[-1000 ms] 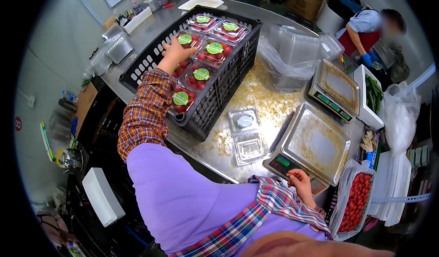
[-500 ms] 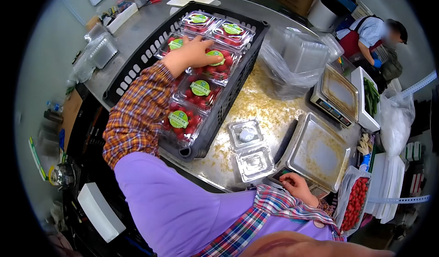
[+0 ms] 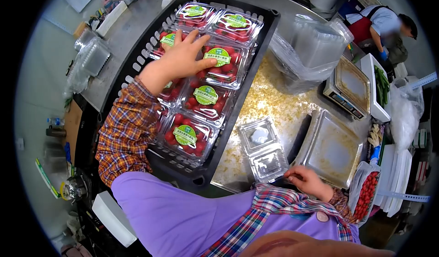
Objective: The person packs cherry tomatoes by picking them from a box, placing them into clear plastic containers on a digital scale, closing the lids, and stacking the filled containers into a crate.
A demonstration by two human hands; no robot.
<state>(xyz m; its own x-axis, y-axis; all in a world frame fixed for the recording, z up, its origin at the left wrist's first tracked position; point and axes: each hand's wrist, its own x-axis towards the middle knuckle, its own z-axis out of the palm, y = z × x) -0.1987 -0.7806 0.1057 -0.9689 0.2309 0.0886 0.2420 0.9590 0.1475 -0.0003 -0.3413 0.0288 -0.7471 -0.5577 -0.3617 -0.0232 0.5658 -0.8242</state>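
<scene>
My left hand (image 3: 176,60) is spread over several clear plastic boxes of red cherry tomatoes in a black crate (image 3: 208,177). Its fingers lie on or just above the lids; I cannot tell whether they press on them. Beside my thumb is a tomato box (image 3: 231,72) with a green round label. Low on the right, my right hand (image 3: 308,181) is loosely curled with nothing visible in it, its fingertips close to the corner of an open, empty clamshell box (image 3: 267,161). Whether they touch it is unclear.
A stack of clear boxes in a bag (image 3: 311,51) stands right of the crate. Two weighing scales (image 3: 334,147) sit farther right, by a tray of loose red tomatoes (image 3: 367,190) and a white box of green vegetables (image 3: 382,85). A co-worker (image 3: 372,26) bends at the upper right.
The view has shifted slightly, so the crate appears nearer. My left hand stays over the boxes with its fingers spread wider. My right hand is nearer the clamshell's corner.
</scene>
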